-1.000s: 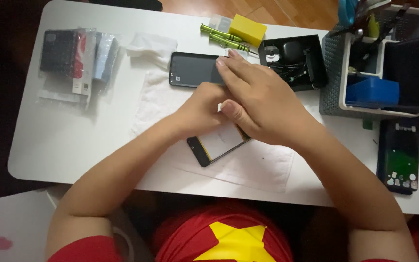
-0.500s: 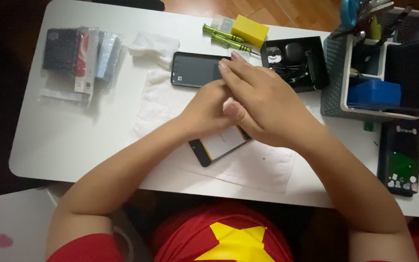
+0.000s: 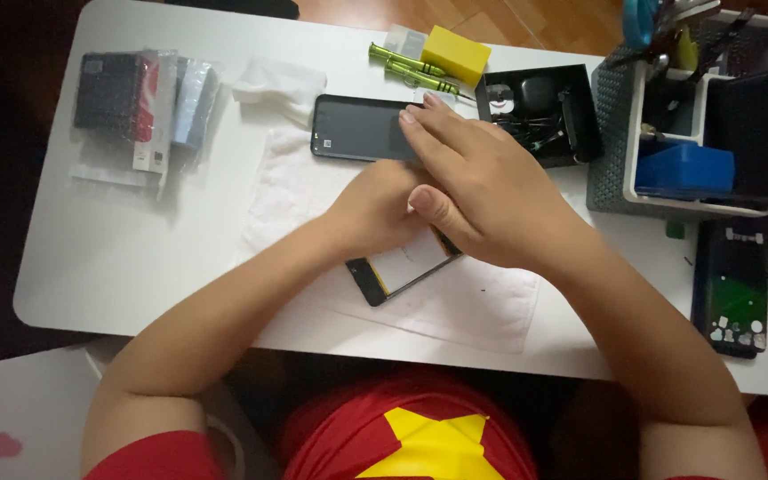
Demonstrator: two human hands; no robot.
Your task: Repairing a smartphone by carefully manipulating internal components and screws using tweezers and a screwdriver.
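Observation:
An opened phone [image 3: 399, 270], black-framed with a pale inside, lies tilted on a white cloth [image 3: 288, 191] at the table's middle. My left hand [image 3: 373, 212] rests on its upper part and grips it. My right hand [image 3: 484, 188] lies over the left one and hides its fingers. My right fingertips stretch onto the right end of a black phone panel [image 3: 356, 128] lying flat just behind. What my right palm presses on is hidden.
Packaged phone cases [image 3: 140, 107] lie at the back left beside a crumpled tissue [image 3: 279, 84]. Behind are green screwdrivers [image 3: 406, 69], a yellow block [image 3: 457, 54] and a black parts tray [image 3: 580, 111]. A grey organiser basket [image 3: 611, 160] and another dark phone [image 3: 731, 284] sit right.
My hands stay stacked over the opened phone. My right fingertips have crept a little left onto the black panel.

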